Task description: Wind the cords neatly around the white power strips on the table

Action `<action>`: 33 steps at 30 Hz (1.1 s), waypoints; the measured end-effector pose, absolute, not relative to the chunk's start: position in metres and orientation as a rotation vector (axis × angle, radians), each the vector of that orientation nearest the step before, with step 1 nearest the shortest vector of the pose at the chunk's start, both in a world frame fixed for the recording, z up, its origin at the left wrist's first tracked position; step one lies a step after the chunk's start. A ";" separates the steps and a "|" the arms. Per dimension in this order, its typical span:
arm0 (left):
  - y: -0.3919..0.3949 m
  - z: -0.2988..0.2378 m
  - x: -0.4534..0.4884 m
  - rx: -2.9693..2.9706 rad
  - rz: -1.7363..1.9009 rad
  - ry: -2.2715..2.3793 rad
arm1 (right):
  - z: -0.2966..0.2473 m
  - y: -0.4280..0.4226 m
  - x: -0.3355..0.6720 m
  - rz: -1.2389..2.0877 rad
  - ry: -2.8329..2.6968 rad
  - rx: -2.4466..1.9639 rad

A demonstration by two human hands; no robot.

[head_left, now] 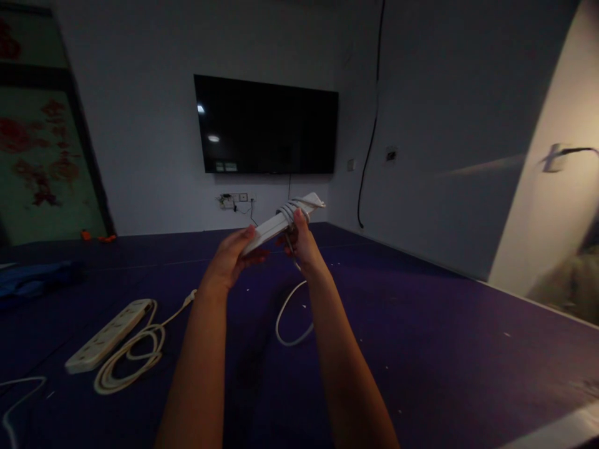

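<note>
Both hands hold up a white power strip point(270, 229), tilted with its far end up and to the right. My left hand point(233, 254) is closed round the near end, thumb on top. Around the far part runs its white cord point(294, 209), wound in several turns. My right hand point(302, 242) is closed at those turns, its thumb pressing on the cord. A loose loop of the cord point(281, 324) hangs below, down to the purple surface. To the left lies a second white power strip point(110, 337) with its own cord point(110, 380) coiled beside it.
The purple surface point(421, 349) spreads out toward the wall. Part of another white cable point(21, 380) shows at the lower left, below a blue cloth point(40, 279). A television point(269, 128) hangs on the wall above sockets point(234, 199). A black cable point(369, 149) dangles at the corner.
</note>
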State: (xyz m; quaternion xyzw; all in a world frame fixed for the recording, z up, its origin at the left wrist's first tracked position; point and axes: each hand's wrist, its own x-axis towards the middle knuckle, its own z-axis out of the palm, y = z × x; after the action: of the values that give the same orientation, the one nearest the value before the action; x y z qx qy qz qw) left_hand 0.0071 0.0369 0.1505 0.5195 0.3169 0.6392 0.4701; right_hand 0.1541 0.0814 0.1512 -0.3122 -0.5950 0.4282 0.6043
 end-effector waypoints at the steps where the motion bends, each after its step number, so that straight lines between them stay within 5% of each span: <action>1: 0.037 0.151 0.008 1.262 1.539 0.784 | 0.151 0.082 0.155 1.002 -1.368 -0.718; 18: 0.046 0.147 0.004 1.357 1.973 0.944 | 0.145 0.088 0.158 1.224 -1.539 -0.944; 33: 0.055 0.137 -0.003 2.003 1.919 1.019 | 0.146 0.091 0.153 1.257 -1.394 -0.916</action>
State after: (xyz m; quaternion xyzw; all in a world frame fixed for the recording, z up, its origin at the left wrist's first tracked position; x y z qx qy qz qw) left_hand -0.0029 0.0549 0.1374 0.6748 0.3435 0.6465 0.0932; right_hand 0.1533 0.0908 0.1461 -0.3791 -0.5772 0.5203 0.5025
